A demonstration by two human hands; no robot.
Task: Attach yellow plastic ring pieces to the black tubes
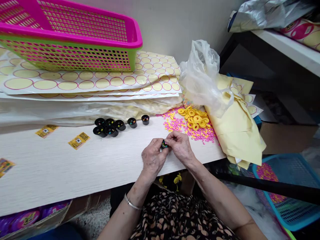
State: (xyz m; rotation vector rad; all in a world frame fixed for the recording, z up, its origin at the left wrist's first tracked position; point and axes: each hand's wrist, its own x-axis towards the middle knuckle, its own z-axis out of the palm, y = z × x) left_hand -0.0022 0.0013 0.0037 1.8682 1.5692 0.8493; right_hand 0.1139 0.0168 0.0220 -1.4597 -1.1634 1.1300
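Observation:
Near the front edge of the white table, my left hand [153,156] grips a small round black cup [164,144] between thumb and fingers. Bits of colour show inside it. My right hand [182,148] meets it from the other side, fingertips pinched at the cup's rim; what they pinch, perhaps a small pink piece, is too small to make out. Several similar black cups [110,122] with coloured bits inside stand to the left. Beyond my right hand lie many tiny pink and yellow pieces [175,124], with a heap of yellow rings [196,118] on top.
A pink and green basket [87,56] stands on sheets of round stickers [85,85] at the back. Printed cards [79,140] lie at left. A clear plastic bag [200,76] and yellow paper [232,133] flank the pieces. A blue basket [295,213] sits lower right.

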